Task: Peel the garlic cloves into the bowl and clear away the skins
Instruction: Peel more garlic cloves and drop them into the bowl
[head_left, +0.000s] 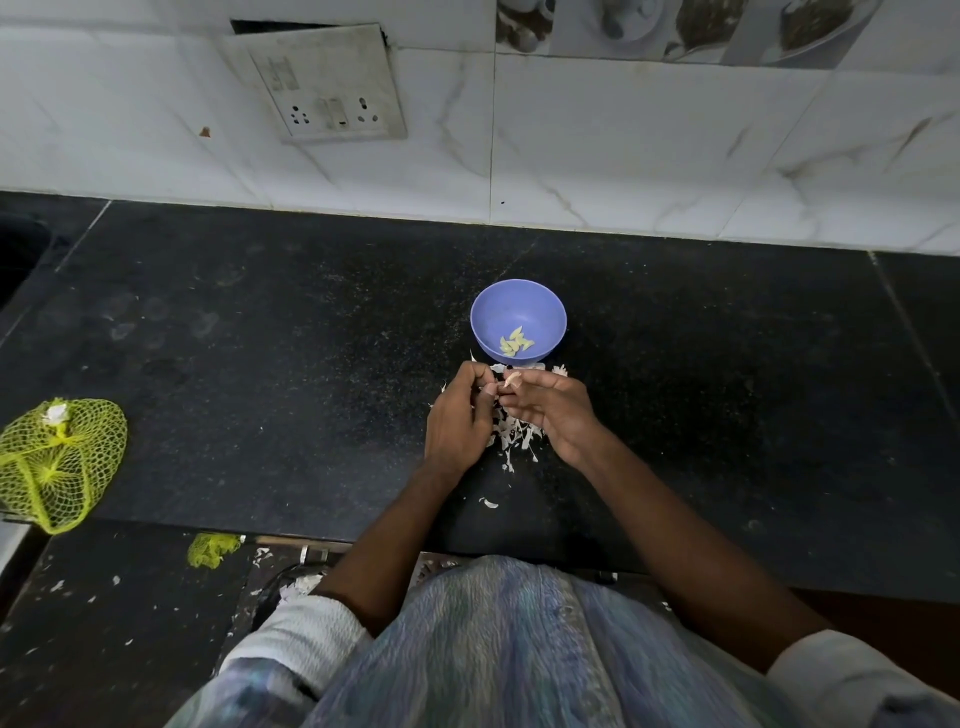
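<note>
Pale garlic clove (512, 379) sat pinched in my right hand's (553, 410) grip, my left hand (460, 415) curled against it; skins (514, 434) littered the black tabletop (260, 364) beneath; peeled cloves (516, 344) lay in the blue bowl (518, 319) just beyond.

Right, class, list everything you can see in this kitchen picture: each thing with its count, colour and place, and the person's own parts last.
bowl: one, blue-purple, on the counter beyond the hands.
peeled cloves: a few, pale yellow, inside the bowl.
garlic clove: one, pale, held between both hands' fingers.
skins: a scattered pile, white, on the counter under the hands.
mesh bag: one, yellow-green, left edge of the counter.
mesh scrap: one, yellow-green, below the counter edge.
socket plate: one, white, on the tiled wall.
counter: one, black, speckled.
left hand: fingers curled at the clove.
right hand: pinches the clove.
</note>
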